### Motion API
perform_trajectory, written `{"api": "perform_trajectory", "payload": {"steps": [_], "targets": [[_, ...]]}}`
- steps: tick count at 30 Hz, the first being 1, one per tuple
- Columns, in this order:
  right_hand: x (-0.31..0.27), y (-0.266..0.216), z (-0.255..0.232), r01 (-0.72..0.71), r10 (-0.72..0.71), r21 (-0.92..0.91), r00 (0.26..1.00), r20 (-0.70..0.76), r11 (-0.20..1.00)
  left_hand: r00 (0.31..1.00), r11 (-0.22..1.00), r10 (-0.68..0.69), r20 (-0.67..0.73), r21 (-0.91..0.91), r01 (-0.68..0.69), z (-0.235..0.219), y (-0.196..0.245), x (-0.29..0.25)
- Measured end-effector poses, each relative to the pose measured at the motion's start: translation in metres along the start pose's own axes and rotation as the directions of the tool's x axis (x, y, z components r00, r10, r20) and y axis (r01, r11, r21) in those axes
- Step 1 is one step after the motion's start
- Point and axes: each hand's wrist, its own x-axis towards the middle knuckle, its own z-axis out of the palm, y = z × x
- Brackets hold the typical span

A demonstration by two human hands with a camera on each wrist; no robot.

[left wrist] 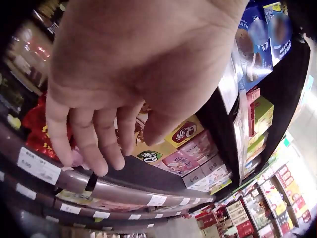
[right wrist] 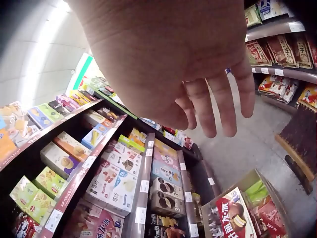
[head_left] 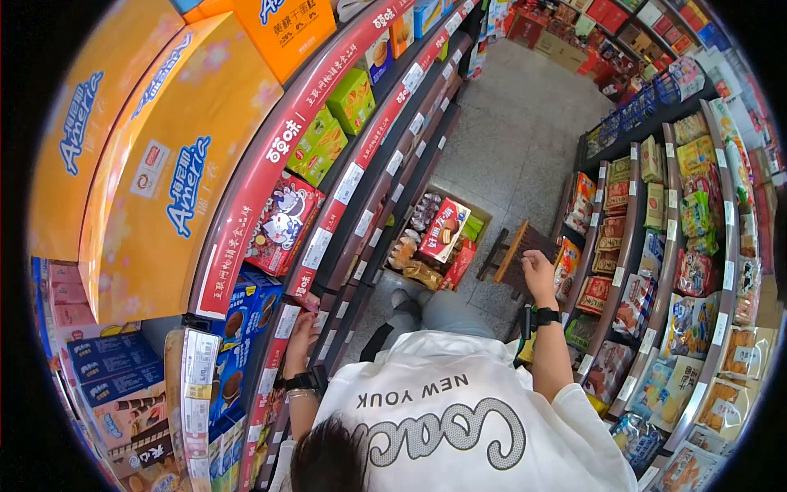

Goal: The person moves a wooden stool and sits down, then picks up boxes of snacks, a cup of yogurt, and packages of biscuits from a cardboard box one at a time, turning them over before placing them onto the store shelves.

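The left hand [head_left: 302, 340] is at the edge of the left shelf, its fingers pointing down. In the left wrist view, the loosely bent fingers of this left hand [left wrist: 133, 64] hang over a shelf lip, beside a pink wrapper [left wrist: 78, 158] and a red shiny packet [left wrist: 38, 131]. Behind them stand yellow and pink snack boxes [left wrist: 179, 161]. The right hand [head_left: 539, 277] hovers over a low wooden stool [head_left: 518, 250] with a dark top, its fingers relaxed and holding nothing. On the floor ahead, a cardboard carton [head_left: 485, 220] holds a red-and-white pie box [head_left: 443, 231] among several packets.
Tall shelves with red label strips [head_left: 303, 107] line the left side, topped by large orange cartons [head_left: 176, 164]. A lower rack of bagged snacks [head_left: 693, 271] runs along the right. Grey floor [head_left: 508, 107] leads between them towards red boxes [head_left: 557, 53].
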Motion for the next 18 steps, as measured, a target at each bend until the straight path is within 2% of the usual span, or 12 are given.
{"api": "perform_trajectory", "payload": {"steps": [8, 11, 12, 18], "targets": [[-0.023, 0.007, -0.001, -0.057, 0.056, -0.037, 0.998, -0.029, 0.998, 0.994, 0.996, -0.041, 0.100, 0.077, 0.033, -0.009, -0.008, 0.024], [-0.029, -0.018, -0.017, -0.059, 0.052, -0.104, 0.996, -0.072, 0.993, 0.992, 0.996, -0.040, 0.119, 0.087, 0.029, -0.002, -0.006, 0.024], [-0.027, -0.015, -0.017, -0.042, 0.037, -0.049, 0.994, -0.106, 0.998, 0.992, 0.996, -0.037, 0.124, 0.089, 0.026, 0.000, -0.005, 0.024], [-0.010, 0.020, -0.023, -0.096, 0.097, 0.018, 0.994, -0.057, 0.995, 0.996, 0.998, -0.041, 0.082, 0.046, 0.037, 0.016, -0.012, 0.030]]}}
